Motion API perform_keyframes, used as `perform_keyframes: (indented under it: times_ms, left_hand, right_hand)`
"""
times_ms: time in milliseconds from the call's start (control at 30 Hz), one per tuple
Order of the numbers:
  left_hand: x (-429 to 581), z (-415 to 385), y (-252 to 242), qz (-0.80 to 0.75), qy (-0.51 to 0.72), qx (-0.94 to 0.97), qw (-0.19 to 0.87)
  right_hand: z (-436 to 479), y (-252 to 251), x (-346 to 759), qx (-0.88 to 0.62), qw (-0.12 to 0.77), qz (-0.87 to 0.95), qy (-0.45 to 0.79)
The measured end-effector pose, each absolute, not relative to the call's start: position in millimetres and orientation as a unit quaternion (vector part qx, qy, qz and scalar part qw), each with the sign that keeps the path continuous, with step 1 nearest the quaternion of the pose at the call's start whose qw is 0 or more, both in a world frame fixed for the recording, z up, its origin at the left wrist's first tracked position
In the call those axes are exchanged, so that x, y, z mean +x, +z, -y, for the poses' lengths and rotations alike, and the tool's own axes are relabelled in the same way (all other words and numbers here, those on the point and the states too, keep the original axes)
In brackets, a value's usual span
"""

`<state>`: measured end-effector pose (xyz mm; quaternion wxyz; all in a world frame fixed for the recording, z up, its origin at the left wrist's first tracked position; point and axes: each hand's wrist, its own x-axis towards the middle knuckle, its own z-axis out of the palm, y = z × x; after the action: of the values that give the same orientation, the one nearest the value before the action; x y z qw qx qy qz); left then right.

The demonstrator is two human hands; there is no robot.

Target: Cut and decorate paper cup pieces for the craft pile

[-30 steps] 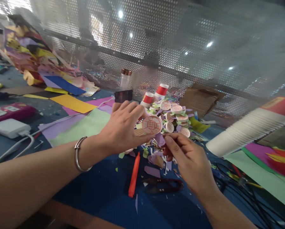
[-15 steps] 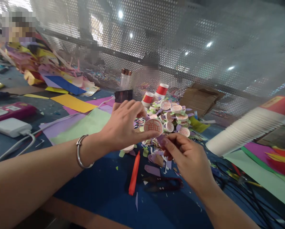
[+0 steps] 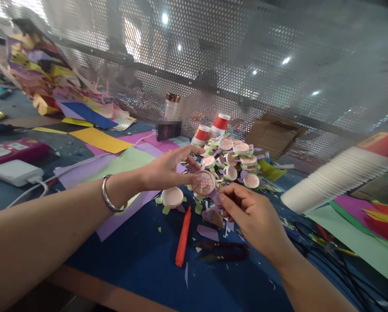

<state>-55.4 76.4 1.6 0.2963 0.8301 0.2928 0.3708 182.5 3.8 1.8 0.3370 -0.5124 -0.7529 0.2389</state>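
Between my hands is a small turtle made from a paper cup's base (image 3: 204, 183), with red lines drawn on its round shell. My left hand (image 3: 177, 171) holds its left edge, thumb on the face and fingers partly hidden behind. At its lower right, my right hand (image 3: 246, 206) pinches a purple paper tab. A similar cup base with green tabs (image 3: 172, 197) and a plain white face lies below my left hand. Beyond is a heap of patterned cup-base turtles (image 3: 241, 160). A red marker (image 3: 183, 238) and dark thread snips (image 3: 224, 251) lie in front of me.
A long stack of paper cups (image 3: 330, 175) leans at the right, near black cables (image 3: 330, 264). Two red-and-white cups (image 3: 220, 125) stand behind the heap. Coloured paper sheets (image 3: 99, 140), a white charger (image 3: 16, 172) and a pink power strip (image 3: 21, 151) occupy the left.
Both hands have come slightly lower, and the turtle has moved down and left with them. The plain-faced cup base shows more fully now. My right hand keeps its pinch on the purple tab.
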Motion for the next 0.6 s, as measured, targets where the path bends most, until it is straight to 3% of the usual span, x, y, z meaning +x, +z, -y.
perform_keyframes:
  times_ms: [267, 600]
  left_hand:
    - [-55, -72, 8, -0.275, 0.322, 0.838, 0.344]
    - [-41, -55, 5, -0.298, 0.336, 0.757, 0.475]
  right_hand:
    - [-8, 0, 188, -0.518, 0.33, 0.749, 0.247]
    - [-6, 1, 183, -0.511, 0.427, 0.698, 0.263]
